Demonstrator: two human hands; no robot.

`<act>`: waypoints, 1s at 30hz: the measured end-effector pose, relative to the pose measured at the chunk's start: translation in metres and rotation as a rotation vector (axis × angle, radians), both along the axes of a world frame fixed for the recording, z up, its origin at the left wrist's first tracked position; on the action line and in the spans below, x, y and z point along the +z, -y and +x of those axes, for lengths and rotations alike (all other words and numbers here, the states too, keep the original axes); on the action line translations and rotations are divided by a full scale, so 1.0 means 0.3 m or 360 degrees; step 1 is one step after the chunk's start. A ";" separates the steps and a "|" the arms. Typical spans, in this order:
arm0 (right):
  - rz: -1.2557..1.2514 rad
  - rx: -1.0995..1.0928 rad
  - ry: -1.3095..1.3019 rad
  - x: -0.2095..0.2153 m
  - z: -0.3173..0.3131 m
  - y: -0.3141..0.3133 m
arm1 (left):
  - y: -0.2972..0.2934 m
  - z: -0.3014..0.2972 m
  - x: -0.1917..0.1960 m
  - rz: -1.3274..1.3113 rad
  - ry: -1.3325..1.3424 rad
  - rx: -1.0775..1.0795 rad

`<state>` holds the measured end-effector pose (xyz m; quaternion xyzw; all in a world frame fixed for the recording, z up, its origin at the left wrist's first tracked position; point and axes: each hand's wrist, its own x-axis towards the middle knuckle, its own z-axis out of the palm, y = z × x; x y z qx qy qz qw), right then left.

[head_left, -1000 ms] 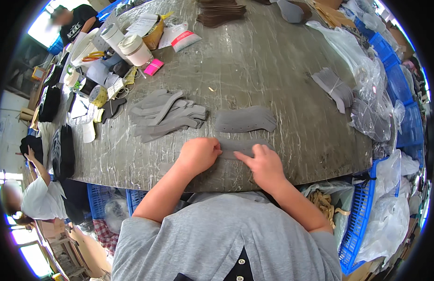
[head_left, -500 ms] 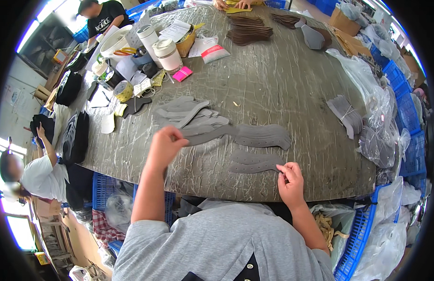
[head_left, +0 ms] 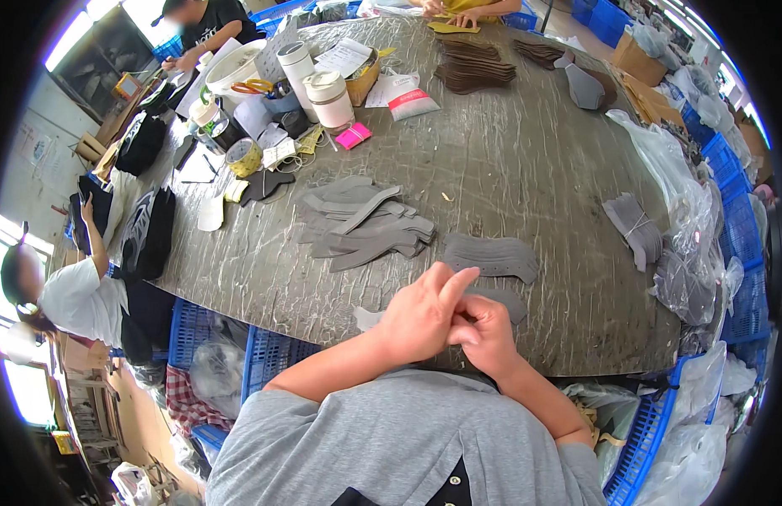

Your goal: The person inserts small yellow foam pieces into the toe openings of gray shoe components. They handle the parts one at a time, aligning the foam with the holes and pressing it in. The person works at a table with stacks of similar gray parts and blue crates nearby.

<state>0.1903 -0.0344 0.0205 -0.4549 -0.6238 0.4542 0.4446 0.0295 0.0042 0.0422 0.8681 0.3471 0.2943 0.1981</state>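
Grey, flat and curved like a shoe panel, the cut piece [head_left: 502,300] lies at the table's near edge, mostly hidden under our hands. We have our left hand [head_left: 420,316] and right hand [head_left: 485,333] pressed together over it, fingers bunched; whether they pinch it we cannot tell. Just beyond lies a second grey piece [head_left: 490,255], and left of that a loose heap of grey strips [head_left: 364,226]. Our table [head_left: 534,160] is a worn, streaked grey sheet. Blue crates [head_left: 736,211] and clear plastic bags [head_left: 673,169] line its right side; another person [head_left: 70,295] sits at left.
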 end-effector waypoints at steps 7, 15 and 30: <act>-0.0214 -0.0150 -0.0067 0.010 0.036 0.029 | -0.005 0.037 -0.042 -0.0041 0.0062 -0.0077; -0.0076 -0.0144 0.0127 0.032 0.047 0.027 | 0.006 0.027 -0.051 -0.0090 0.0095 -0.0160; -0.0752 0.0035 -0.0567 0.011 0.083 0.018 | -0.024 0.029 -0.047 -0.0696 0.0557 -0.0500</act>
